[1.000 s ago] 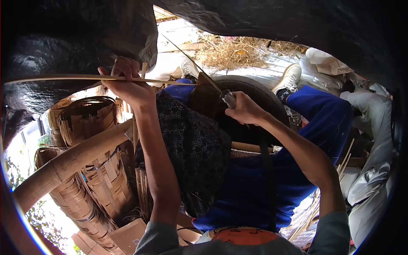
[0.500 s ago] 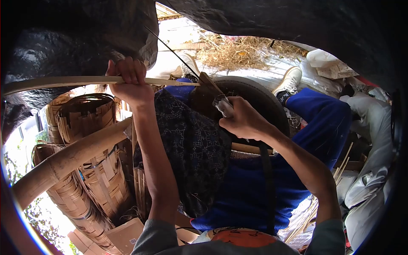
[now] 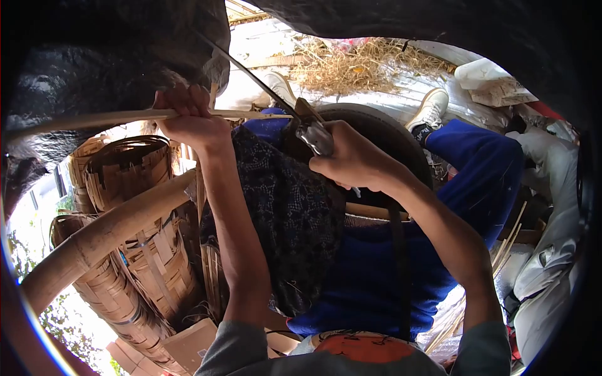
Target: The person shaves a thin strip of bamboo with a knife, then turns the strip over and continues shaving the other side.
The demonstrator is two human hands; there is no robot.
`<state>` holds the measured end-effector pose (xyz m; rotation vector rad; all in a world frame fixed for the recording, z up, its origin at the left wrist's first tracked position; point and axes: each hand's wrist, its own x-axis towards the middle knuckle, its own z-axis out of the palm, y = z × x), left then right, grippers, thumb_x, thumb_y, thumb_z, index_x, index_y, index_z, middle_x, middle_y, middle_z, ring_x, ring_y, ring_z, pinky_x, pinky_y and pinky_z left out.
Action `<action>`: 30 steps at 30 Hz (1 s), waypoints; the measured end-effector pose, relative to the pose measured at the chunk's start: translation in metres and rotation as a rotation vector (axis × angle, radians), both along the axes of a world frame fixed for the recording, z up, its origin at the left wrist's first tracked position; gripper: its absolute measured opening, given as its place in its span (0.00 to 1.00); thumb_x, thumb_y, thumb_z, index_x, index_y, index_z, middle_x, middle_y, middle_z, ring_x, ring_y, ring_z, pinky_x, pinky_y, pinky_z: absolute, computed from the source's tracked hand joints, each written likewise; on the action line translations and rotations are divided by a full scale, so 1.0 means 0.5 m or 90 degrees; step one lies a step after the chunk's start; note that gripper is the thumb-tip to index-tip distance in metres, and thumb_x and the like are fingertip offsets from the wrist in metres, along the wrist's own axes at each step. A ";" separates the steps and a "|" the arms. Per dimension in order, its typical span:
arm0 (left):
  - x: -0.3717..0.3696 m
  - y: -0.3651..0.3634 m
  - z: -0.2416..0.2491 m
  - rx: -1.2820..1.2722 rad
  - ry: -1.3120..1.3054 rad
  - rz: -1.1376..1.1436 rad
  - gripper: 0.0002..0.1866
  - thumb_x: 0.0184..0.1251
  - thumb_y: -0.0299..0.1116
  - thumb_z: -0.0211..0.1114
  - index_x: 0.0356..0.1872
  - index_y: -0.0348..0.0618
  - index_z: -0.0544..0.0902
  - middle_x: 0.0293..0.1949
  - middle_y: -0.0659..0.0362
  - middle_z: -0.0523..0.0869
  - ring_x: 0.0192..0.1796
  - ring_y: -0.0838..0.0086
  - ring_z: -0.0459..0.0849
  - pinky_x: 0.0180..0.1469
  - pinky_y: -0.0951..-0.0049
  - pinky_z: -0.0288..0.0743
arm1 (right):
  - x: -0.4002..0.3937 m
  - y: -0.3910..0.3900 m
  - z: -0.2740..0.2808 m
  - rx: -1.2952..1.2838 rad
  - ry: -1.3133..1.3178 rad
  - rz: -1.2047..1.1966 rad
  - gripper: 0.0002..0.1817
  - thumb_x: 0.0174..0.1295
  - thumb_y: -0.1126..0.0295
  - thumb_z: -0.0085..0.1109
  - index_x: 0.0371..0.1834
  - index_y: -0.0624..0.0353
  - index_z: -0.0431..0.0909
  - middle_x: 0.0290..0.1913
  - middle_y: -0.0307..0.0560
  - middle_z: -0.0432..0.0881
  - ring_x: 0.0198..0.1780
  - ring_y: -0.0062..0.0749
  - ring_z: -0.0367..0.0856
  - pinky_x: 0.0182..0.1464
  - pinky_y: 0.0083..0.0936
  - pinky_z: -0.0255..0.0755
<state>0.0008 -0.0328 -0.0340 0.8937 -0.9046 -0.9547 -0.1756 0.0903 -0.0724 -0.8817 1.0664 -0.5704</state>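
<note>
My left hand is closed around a long pale bamboo strip, which runs out to the left edge of view. In my right hand is the grey-wrapped handle of a knife, its long thin dark blade pointing up and left. The strip's right end lies at the blade's base, beside a short wooden piece. A thin pale sliver stands up by my left fingers. Below the hands, a dark patterned cloth covers one leg of the blue trousers.
Tall woven bamboo baskets stand at left behind a thick bamboo pole. A round black tyre-like rim is between my legs. Dry shavings lie on the floor ahead. Black sheeting hangs above; white sacks are at right.
My right hand and the knife have shifted left and slightly up, nearer my left hand. My left hand has tilted a little, and a sliver now shows beside its fingers.
</note>
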 end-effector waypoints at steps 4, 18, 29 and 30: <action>-0.023 -0.002 0.005 0.023 0.003 -0.024 0.24 0.68 0.43 0.41 0.08 0.53 0.55 0.09 0.66 0.53 0.12 0.80 0.46 0.15 0.76 0.38 | 0.013 0.021 0.017 -0.120 -0.086 -0.064 0.07 0.53 0.78 0.51 0.23 0.58 0.64 0.12 0.34 0.64 0.11 0.18 0.64 0.12 0.20 0.55; -0.007 -0.020 -0.005 -0.001 -0.009 0.076 0.24 0.70 0.43 0.40 0.10 0.53 0.55 0.10 0.67 0.52 0.13 0.81 0.48 0.17 0.77 0.42 | 0.022 0.047 -0.029 0.115 -0.133 0.001 0.05 0.52 0.78 0.49 0.23 0.62 0.64 0.13 0.37 0.65 0.12 0.20 0.63 0.15 0.21 0.59; 0.008 -0.012 -0.008 -0.014 -0.021 0.020 0.23 0.69 0.43 0.40 0.11 0.53 0.55 0.10 0.68 0.52 0.12 0.80 0.48 0.17 0.77 0.40 | 0.003 0.027 0.021 0.038 -0.145 -0.030 0.09 0.52 0.82 0.51 0.24 0.58 0.61 0.11 0.35 0.63 0.11 0.18 0.62 0.13 0.19 0.55; 0.005 -0.013 -0.009 -0.013 -0.022 0.019 0.23 0.69 0.43 0.40 0.11 0.53 0.55 0.10 0.68 0.52 0.12 0.80 0.48 0.17 0.77 0.40 | 0.011 0.039 0.011 0.038 -0.145 -0.030 0.09 0.52 0.82 0.51 0.24 0.58 0.61 0.11 0.35 0.63 0.11 0.18 0.62 0.13 0.19 0.55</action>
